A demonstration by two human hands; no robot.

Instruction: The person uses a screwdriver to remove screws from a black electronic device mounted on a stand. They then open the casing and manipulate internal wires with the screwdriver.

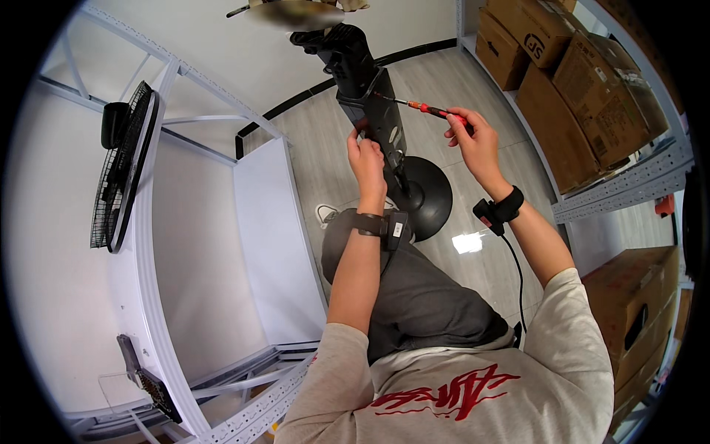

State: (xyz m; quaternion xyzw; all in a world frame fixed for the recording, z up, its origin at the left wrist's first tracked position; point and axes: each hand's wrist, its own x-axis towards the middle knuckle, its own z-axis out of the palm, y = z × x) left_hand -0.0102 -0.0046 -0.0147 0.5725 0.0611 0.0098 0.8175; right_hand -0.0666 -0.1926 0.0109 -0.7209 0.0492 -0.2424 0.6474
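Observation:
In the head view a black upright stand column (355, 70) with a round base (433, 200) stands before me. My left hand (365, 159) is low on the column, fingers curled against its near side at a dark glossy section. My right hand (473, 140) is closed on a screwdriver (429, 109) with a red, orange and black handle, its shaft pointing left to the column's side, where the tip meets it or is very near. The part atop the column (296, 15) is blurred.
A white metal shelf unit (251, 207) is on my left, holding a black wire fan guard (122, 170) and a small dark item (151, 385). Cardboard boxes (562, 111) sit on shelving at my right, with more boxes (629, 296) lower down. A black cable (518, 274) hangs from my right wrist device.

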